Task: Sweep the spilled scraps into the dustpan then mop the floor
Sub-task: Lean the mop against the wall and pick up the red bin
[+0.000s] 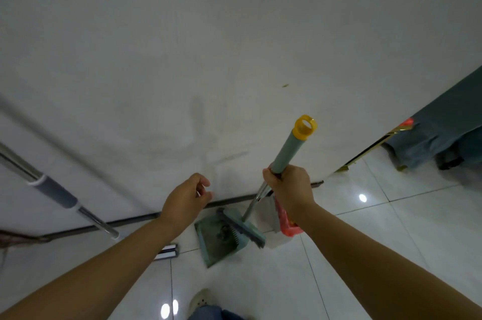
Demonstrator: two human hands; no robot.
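Right hand (288, 189) fingers wrapped tight round the broom handle (285, 151), gripping at the bottom of the green sleeve, yellow hang-loop cap (305, 125) above the fist. Left hand (186, 196) empty, fingers loosely curled, thumb near fingertips, holding nothing, hovering just left of the handle. Below the right fingers the metal shaft runs down to the broom head (242, 228), which sits on the green dustpan (219, 241) on the tiled floor (365, 241) against the wall (234, 46). A mop handle (57, 193) leans on the wall, well left of the left fingers. Red-and-grey item (285, 220) under the right wrist, can't tell what. Broom looks light and stiff; the smooth metal shaft is likely slippery, so the sleeve is the better grip. Dustpan looks like thin rigid plastic, may skid on glossy tile. No readable labels or writing. Scraps not clearly visible.
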